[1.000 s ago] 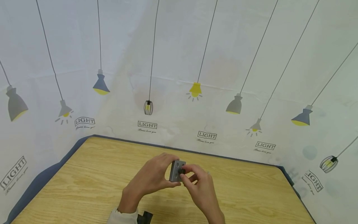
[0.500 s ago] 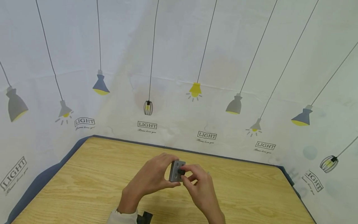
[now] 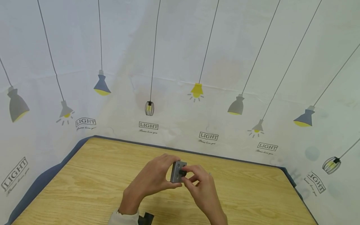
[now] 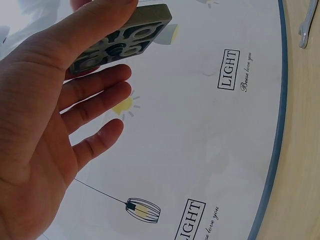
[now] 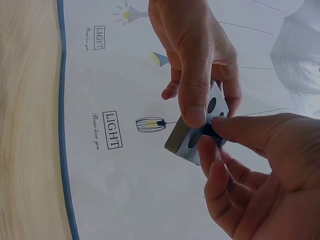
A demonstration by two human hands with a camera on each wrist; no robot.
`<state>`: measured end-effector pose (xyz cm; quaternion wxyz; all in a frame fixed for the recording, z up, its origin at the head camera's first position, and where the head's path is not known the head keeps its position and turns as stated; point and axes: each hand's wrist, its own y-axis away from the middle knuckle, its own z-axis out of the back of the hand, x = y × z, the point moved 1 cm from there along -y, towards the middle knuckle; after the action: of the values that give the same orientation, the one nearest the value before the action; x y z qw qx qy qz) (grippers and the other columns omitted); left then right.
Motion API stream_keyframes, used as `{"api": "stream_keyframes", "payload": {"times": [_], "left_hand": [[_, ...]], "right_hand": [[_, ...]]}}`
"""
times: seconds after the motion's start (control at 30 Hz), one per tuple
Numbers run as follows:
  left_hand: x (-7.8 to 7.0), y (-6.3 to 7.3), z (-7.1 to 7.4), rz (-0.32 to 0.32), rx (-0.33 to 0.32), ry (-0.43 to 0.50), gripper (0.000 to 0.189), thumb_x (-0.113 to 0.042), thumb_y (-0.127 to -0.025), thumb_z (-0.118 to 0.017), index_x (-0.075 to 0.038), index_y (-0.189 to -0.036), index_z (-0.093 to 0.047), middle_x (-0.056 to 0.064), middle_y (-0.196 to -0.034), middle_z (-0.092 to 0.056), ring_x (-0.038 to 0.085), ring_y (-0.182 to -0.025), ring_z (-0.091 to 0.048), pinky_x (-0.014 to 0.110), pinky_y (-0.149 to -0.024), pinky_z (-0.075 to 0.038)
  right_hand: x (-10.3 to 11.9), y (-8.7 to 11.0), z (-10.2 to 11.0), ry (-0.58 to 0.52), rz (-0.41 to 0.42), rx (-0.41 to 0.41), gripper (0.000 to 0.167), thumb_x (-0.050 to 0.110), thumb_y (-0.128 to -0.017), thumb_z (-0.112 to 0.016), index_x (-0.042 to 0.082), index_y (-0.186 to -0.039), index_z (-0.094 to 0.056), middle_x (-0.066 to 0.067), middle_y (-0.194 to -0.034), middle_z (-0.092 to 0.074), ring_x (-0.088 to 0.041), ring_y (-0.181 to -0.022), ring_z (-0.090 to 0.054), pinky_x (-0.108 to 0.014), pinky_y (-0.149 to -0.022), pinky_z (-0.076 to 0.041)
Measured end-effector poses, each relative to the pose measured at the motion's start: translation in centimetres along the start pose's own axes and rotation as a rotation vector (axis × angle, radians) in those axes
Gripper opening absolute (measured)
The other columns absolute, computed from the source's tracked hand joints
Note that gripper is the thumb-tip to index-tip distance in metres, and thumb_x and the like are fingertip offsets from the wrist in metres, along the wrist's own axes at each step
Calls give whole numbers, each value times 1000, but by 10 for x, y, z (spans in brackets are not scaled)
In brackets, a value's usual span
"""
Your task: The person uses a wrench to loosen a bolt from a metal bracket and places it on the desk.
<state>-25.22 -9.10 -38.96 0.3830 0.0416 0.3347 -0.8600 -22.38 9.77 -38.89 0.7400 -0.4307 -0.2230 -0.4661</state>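
Note:
My left hand [image 3: 153, 175] holds a small grey rectangular block [image 3: 175, 175] by its edges, thumb below and fingers above in the head view. Round holes show on one face of the block [image 5: 186, 151] in the right wrist view; raised ring shapes cover its other face in the left wrist view. At the middle of the holed face sits a short black knob-like piece [image 3: 183, 172]. The thumb and index finger of my right hand [image 3: 204, 189] pinch this piece, hiding much of it. Both hands are raised over the table.
The wooden table [image 3: 92, 175] has a dark blue edging and stands against a white lamp-print curtain [image 3: 174, 62]. A grey metal piece like a spanner [image 4: 306, 30] lies on the table in the left wrist view. Something black [image 3: 145, 218] shows beside the left sleeve.
The hands and block stay almost in place. My right finger and thumb shift slightly about the black piece, which showed a little more half a second ago.

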Motion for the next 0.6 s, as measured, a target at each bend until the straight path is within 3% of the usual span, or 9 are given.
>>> {"api": "stream_keyframes", "payload": {"times": [0.3, 0.6], "left_hand": [[-2, -1, 2, 16, 22, 4, 64, -44, -72, -87, -18, -124, -60, -8, -115, -64, 7, -106, -60, 31, -89, -54], [-4, -1, 1, 0, 23, 4, 64, -44, -72, -87, -19, -124, -59, -8, -116, -64, 7, -107, -59, 30, -89, -54]], "right_hand": [[0, -1, 1, -96, -105, -4, 32, 19, -92, -71, 11, -122, -64, -10, -102, -68, -11, -67, -67, -24, -57, -54], [-2, -3, -1, -109, -203, -23, 19, 23, -98, -63, 6, -106, -70, -5, -79, -71, -11, -59, -63, -25, -56, -54]]}}
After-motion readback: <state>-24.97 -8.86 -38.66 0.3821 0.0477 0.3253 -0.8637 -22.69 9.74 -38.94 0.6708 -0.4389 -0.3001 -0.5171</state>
